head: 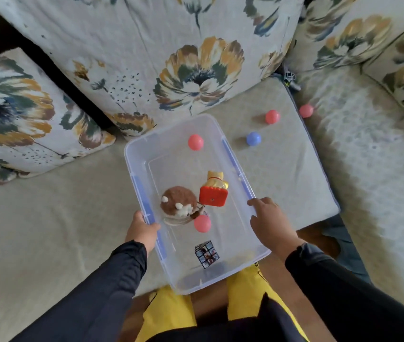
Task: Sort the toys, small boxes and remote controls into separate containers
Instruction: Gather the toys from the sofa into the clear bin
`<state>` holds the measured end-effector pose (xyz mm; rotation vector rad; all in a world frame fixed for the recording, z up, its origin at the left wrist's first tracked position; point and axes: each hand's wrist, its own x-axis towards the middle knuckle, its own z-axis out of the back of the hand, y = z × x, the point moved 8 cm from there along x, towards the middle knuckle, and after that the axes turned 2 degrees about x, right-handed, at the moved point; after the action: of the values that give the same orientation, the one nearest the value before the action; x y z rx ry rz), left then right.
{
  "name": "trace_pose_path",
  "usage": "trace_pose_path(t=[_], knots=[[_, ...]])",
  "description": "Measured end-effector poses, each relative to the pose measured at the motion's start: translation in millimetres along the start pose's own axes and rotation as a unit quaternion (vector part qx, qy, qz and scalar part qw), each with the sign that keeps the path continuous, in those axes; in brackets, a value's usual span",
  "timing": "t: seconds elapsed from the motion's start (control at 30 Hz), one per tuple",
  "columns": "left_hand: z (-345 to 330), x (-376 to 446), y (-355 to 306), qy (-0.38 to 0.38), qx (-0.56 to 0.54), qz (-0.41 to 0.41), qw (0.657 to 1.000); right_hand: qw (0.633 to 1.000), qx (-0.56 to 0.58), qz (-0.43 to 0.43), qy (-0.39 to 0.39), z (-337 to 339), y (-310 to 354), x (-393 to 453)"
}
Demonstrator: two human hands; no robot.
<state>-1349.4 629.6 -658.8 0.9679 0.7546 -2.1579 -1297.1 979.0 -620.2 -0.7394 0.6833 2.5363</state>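
A clear plastic bin (242,264) with blue side latches rests on the sofa seat in front of me. Inside lie a brown plush toy (178,201), a gold cat figure on a red base (213,191), two pink balls (195,142) (202,223) and a picture cube (207,253). My left hand (141,228) grips the bin's left rim. My right hand (270,223) lies on the right rim with fingers spread. On the seat beyond the bin sit a pink ball (272,116), a blue ball (253,138) and another pink ball (306,110).
Floral back cushions (183,58) stand behind the bin, with a loose floral pillow (18,112) at the left. A second seat cushion (368,144) lies to the right across a seam. My knees and yellow shorts (171,314) are below the bin.
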Motion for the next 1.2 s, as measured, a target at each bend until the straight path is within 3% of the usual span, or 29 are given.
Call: trace_pose_path(t=[0.3, 0.83, 1.2], knots=[[-85, -47, -60, -0.045, -0.046, -0.019, 0.998, 1.000, -0.020, 0.015, 0.012, 76, -84, 26], [-96, -21, -84, -0.031, -0.052, -0.015, 0.998, 0.999, -0.021, -0.009, 0.045, 79, -93, 47], [-135, -28, -68, -0.097, -0.163, 0.100, 0.977, 0.977, -0.104, 0.103, 0.153, 87, -94, 117]])
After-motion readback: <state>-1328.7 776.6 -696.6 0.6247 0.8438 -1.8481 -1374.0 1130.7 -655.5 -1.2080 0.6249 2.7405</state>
